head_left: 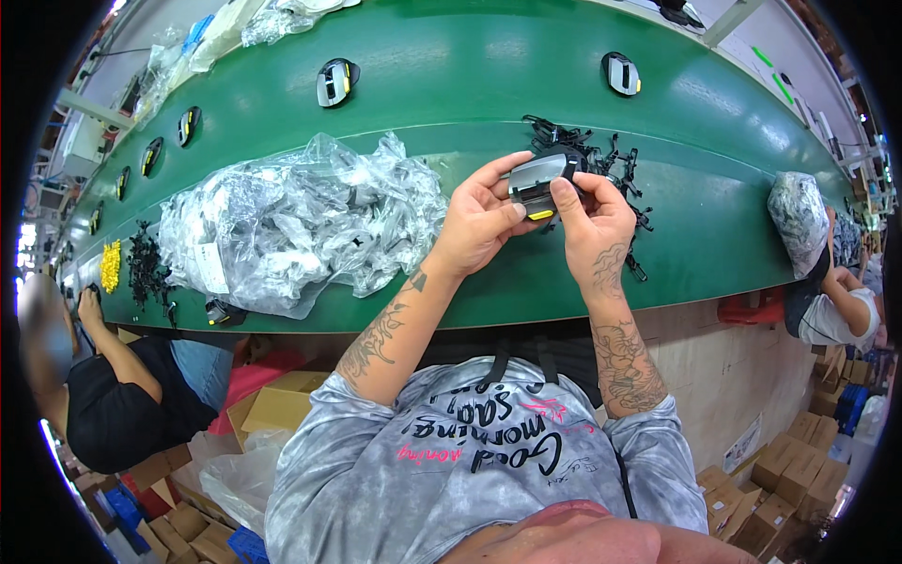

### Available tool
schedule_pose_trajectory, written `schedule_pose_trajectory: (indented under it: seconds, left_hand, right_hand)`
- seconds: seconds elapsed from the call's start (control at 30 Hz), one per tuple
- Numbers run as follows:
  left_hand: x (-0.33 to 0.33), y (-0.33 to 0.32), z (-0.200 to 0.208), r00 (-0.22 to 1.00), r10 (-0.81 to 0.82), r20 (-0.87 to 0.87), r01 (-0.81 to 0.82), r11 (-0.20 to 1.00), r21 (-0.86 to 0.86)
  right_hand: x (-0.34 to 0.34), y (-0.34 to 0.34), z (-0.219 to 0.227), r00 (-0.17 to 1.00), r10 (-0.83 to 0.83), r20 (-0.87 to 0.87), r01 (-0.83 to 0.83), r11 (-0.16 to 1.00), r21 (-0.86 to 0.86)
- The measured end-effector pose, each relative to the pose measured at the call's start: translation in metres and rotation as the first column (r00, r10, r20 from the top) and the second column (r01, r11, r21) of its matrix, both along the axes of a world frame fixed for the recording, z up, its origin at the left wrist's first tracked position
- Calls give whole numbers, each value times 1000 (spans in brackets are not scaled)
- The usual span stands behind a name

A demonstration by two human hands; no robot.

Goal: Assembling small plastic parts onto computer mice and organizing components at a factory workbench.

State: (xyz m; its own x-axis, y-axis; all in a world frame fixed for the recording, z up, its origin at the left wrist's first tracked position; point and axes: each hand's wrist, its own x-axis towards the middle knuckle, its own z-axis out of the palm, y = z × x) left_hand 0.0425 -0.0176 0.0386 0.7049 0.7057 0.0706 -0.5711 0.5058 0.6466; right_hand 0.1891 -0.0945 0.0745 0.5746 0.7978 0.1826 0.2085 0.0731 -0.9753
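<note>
Between my two hands, above the green work surface, is a grey and black mouse-shaped plastic device (537, 176) with a yellow piece at its near edge. My left hand (477, 218) grips its left side, the thumb by the yellow piece. My right hand (598, 221) closes on the right side, its thumb resting on the top and its fingers partly hidden. Just behind and right of the device lies a loose heap of small black plastic parts (624, 167). Left of my left hand sits a big clear plastic bag (310, 221) full of smaller wrapped pieces.
Similar devices lie along the green belt (479, 80), one (621, 73) at the far right and one (335, 82) left of centre. Yellow parts (111, 267) and black parts (146, 263) are piled at left. Co-workers sit on both sides; another filled bag (798, 221) stands at right.
</note>
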Motion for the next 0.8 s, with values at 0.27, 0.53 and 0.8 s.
schedule_pose_trajectory:
  seconds: [0.27, 0.53, 0.8]
  left_hand:
    - [-1, -3, -5, 997, 21, 68, -19, 999, -35]
    - [-4, -3, -6, 997, 65, 29, -65, 998, -15]
    - [-5, -1, -7, 998, 32, 50, -33, 999, 22]
  right_hand:
    - [9, 4, 5, 996, 57, -72, -56, 998, 12]
    - [0, 6, 11, 927, 43, 372, -72, 995, 64]
    - [19, 9, 11, 971, 236, 49, -239, 968, 74]
